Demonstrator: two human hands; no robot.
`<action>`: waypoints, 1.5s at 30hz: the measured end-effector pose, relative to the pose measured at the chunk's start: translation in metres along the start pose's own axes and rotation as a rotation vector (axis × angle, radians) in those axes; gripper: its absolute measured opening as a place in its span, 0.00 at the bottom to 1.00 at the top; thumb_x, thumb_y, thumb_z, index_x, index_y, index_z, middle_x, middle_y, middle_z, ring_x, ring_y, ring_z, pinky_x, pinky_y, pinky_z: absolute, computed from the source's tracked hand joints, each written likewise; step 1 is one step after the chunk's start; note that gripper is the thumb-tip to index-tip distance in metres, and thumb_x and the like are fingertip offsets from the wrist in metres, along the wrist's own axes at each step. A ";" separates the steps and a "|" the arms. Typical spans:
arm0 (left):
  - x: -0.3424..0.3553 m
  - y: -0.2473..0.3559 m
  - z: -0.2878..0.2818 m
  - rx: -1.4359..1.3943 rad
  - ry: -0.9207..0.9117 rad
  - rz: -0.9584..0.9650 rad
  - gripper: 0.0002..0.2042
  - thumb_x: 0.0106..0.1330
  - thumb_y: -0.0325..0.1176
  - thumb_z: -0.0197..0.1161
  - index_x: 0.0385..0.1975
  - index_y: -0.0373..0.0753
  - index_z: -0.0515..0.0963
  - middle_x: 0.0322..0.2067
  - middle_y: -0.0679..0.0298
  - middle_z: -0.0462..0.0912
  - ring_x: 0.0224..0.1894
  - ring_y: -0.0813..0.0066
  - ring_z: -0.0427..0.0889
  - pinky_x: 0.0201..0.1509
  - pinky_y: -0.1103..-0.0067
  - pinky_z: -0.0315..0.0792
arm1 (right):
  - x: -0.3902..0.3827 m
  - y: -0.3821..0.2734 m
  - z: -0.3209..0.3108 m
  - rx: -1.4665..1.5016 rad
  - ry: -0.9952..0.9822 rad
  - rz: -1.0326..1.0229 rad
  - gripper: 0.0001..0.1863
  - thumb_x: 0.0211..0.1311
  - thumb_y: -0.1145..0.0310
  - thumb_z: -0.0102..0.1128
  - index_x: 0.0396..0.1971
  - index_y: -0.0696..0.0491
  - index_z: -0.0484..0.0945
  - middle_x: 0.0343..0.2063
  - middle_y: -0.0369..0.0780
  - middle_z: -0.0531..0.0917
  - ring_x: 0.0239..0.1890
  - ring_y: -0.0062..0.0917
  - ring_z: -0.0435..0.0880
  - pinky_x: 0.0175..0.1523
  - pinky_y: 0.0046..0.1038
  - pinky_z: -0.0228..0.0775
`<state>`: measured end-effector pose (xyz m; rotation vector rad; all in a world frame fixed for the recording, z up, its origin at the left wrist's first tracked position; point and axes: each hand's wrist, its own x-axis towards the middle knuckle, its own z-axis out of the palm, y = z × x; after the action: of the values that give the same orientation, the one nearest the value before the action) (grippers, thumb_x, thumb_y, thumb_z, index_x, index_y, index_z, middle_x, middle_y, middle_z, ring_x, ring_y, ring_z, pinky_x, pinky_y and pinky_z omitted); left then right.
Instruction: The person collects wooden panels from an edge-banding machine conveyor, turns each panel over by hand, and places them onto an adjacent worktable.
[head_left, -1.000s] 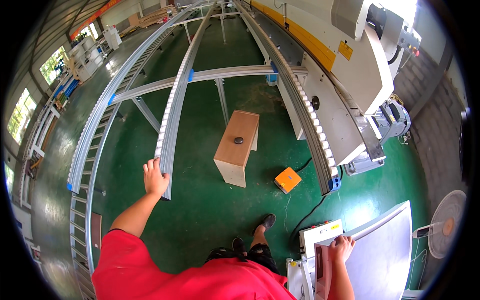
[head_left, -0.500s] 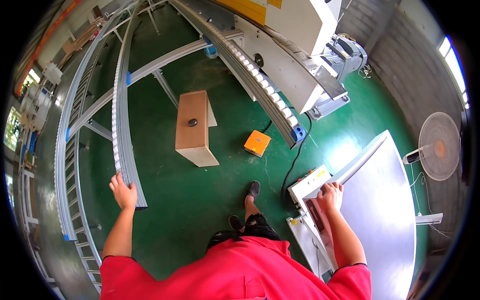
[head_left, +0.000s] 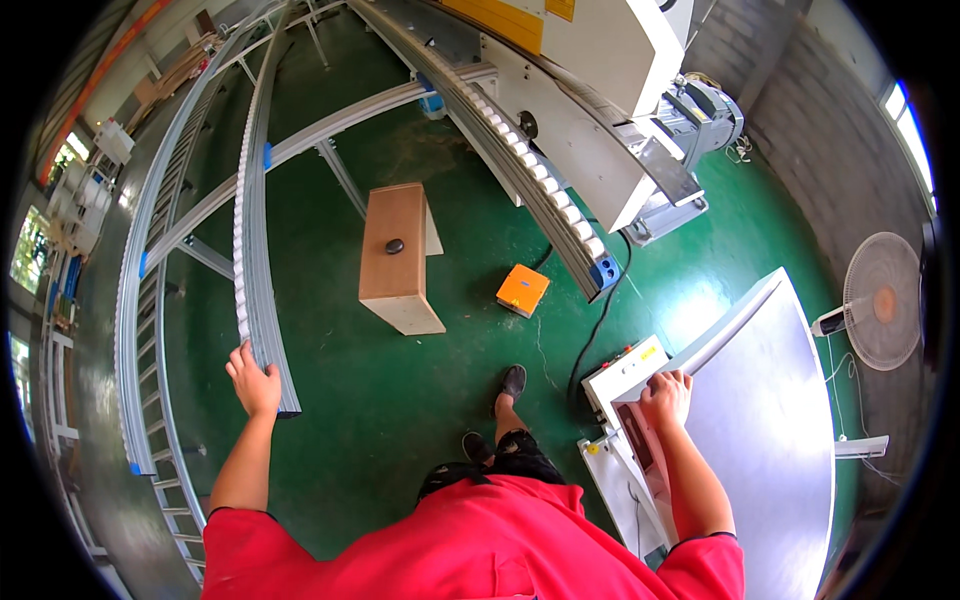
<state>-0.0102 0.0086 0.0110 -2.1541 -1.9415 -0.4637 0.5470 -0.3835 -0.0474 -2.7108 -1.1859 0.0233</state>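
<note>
My left hand (head_left: 250, 380) grips the near end of an aluminium roller rail (head_left: 258, 318) with white rollers, fingers over its top. At the lower right, my right hand (head_left: 666, 400) is closed on the left edge of a grey-topped metal table (head_left: 760, 440). Beside that table sits a white control box (head_left: 625, 372) with buttons. Between the rails, a brown wooden stool-like box (head_left: 390, 280) with a black knob-like object (head_left: 394, 245) stands on the green floor near an orange foot pedal (head_left: 522, 290).
A second roller rail (head_left: 560, 205) runs along a large white and yellow machine (head_left: 590, 60) with a motor (head_left: 700, 125). A ladder-like frame (head_left: 158, 400) lies along the left. A white fan (head_left: 880, 300) stands at the right, and a black cable (head_left: 600, 310) crosses the floor.
Since a second ago the view has swung right, so the rails and boxes appear further left. Both my hands still grip the rail and the table edge.
</note>
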 end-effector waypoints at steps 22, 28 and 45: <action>-0.001 0.005 -0.003 -0.018 0.010 -0.018 0.29 0.49 0.29 0.61 0.56 0.36 0.69 0.52 0.59 0.69 0.54 0.55 0.67 0.59 0.67 0.68 | 0.000 0.000 -0.001 -0.009 -0.014 0.015 0.08 0.46 0.68 0.55 0.21 0.55 0.80 0.32 0.40 0.83 0.48 0.32 0.74 0.60 0.34 0.56; -0.001 0.002 -0.002 -0.021 0.018 -0.017 0.29 0.49 0.30 0.62 0.57 0.36 0.68 0.52 0.58 0.69 0.54 0.55 0.67 0.59 0.67 0.68 | -0.001 0.002 0.005 -0.001 0.046 -0.024 0.06 0.45 0.69 0.56 0.19 0.55 0.78 0.29 0.39 0.83 0.46 0.33 0.73 0.58 0.35 0.58; -0.003 0.005 -0.005 -0.033 0.011 -0.030 0.29 0.49 0.30 0.63 0.56 0.37 0.68 0.52 0.60 0.69 0.55 0.57 0.67 0.59 0.67 0.68 | -0.001 -0.003 -0.001 0.014 0.007 0.007 0.07 0.45 0.70 0.54 0.20 0.56 0.79 0.31 0.41 0.83 0.46 0.33 0.74 0.58 0.34 0.57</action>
<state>-0.0062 0.0040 0.0148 -2.1402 -1.9770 -0.5148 0.5441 -0.3823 -0.0461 -2.7010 -1.1705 0.0227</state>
